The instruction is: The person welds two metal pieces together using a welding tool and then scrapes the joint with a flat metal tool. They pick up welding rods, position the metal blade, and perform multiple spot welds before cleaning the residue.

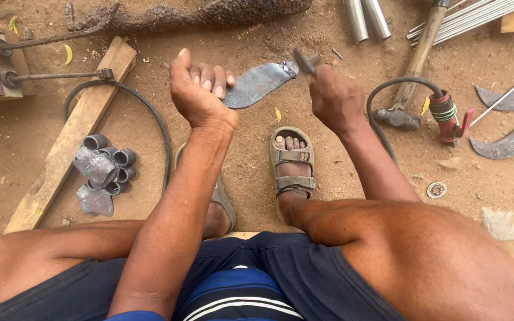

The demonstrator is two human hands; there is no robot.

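Note:
I sit above bare dirt ground, knees apart, feet in sandals [292,160]. My left hand [197,89] grips the wide end of a flat grey metal blade [257,83], held level in front of me. My right hand [334,98] is closed around the blade's narrow end, where a short metal socket [306,61] sticks up between the fingers. Both hands are raised above the ground, about a blade's length apart.
A wooden plank [72,137] lies at the left, beside a pile of short metal tubes and blade pieces [102,169]. A black hose [150,113] curves past. At the right lie a hammer [408,89], a red-handled tool [447,113], curved blades [507,142] and metal rods [465,18].

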